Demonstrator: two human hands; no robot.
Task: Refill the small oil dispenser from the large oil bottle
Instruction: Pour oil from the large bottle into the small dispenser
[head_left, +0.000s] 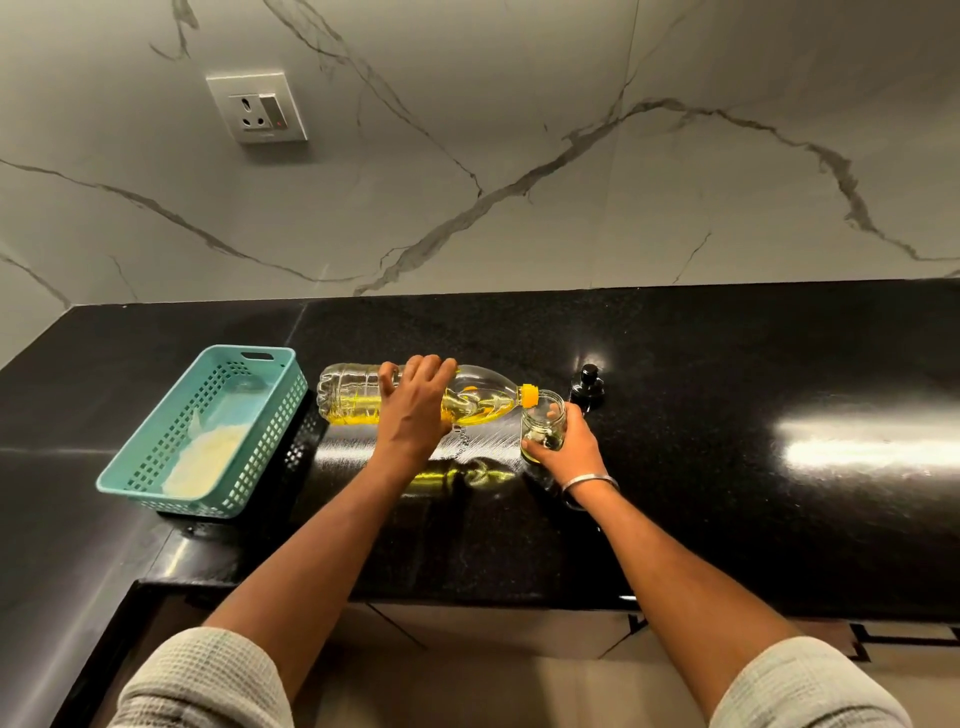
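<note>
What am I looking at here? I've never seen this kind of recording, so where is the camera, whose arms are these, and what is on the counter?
There is no machine: a person wears one camera on the head, looking down at their own arms. The left hand grips the large oil bottle, tipped on its side so its yellow neck meets the small glass dispenser, which the right hand holds on the black counter. Behind the dispenser stands a black cap, probably its top. To the left sits a teal basket holding something pale. A wall socket is above.
</note>
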